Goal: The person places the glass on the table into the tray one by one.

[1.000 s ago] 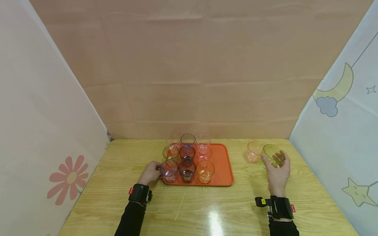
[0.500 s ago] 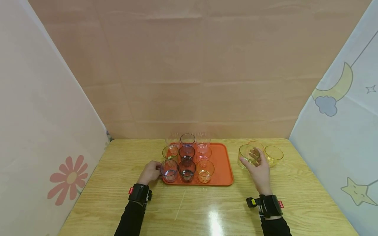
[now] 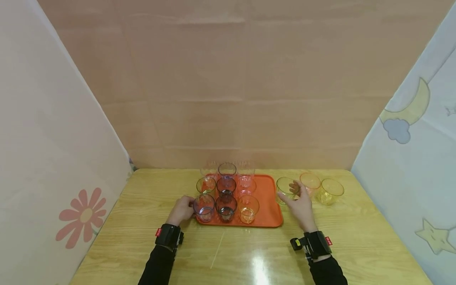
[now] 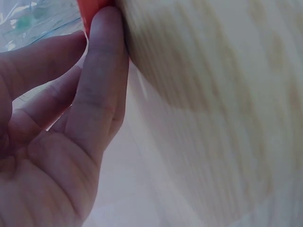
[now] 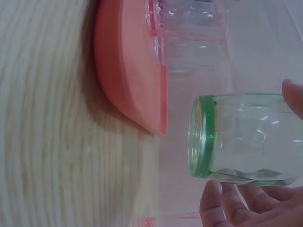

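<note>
My left hand [image 3: 181, 210] pinches the left edge of the orange tray [image 3: 269, 200] between thumb and fingers. Close-up in the left wrist view, the fingers [image 4: 106, 61] meet a small piece of the red-orange rim. A light-green drinking glass [image 3: 284, 186] is in my right hand [image 3: 301, 206], thumb on one side and fingers on the other. In the right wrist view this glass [image 5: 258, 137] is upright and raised above the tabletop, just off the tray's right end [image 5: 135, 71].
Several coloured glasses stand in rows on the tray, including a purple one [image 3: 204, 208], a dark one [image 3: 226, 208] and an amber one [image 3: 248, 208]. An orange glass [image 3: 310, 183] and a yellow glass [image 3: 330, 192] stand on the wooden table right of my hand.
My right hand has lifted the green glass from beside the yellow and orange ones and carried it left to the tray's right edge. The left hand stays at the tray.
</note>
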A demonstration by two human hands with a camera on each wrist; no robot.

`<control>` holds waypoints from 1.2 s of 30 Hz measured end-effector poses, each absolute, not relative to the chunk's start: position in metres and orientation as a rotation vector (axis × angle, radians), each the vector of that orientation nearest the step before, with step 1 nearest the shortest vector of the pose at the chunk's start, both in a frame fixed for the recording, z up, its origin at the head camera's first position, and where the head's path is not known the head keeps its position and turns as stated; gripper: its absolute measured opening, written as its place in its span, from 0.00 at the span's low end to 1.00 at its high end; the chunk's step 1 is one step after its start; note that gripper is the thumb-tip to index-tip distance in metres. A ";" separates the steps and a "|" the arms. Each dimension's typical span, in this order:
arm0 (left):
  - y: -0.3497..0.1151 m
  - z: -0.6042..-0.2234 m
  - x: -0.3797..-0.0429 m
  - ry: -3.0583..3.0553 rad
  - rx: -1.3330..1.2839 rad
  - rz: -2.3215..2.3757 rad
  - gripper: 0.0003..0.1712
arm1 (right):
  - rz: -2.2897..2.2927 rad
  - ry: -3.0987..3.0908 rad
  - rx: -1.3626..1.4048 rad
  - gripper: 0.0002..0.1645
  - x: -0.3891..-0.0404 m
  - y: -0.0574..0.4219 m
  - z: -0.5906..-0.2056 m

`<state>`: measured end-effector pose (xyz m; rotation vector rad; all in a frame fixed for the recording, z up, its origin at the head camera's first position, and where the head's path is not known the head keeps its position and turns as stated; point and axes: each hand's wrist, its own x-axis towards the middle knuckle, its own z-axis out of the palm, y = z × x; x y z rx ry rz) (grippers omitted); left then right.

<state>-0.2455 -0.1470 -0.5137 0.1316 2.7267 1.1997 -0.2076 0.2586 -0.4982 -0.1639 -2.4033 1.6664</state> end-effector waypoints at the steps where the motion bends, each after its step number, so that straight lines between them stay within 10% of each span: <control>1: -0.147 -0.514 -0.245 2.729 0.133 1.199 0.12 | 1.664 -2.419 -0.153 0.55 -0.209 0.258 -0.498; 36: -0.148 -0.507 -0.237 2.563 0.189 1.317 0.08 | 1.540 -2.752 -0.069 0.51 -0.296 0.225 -0.492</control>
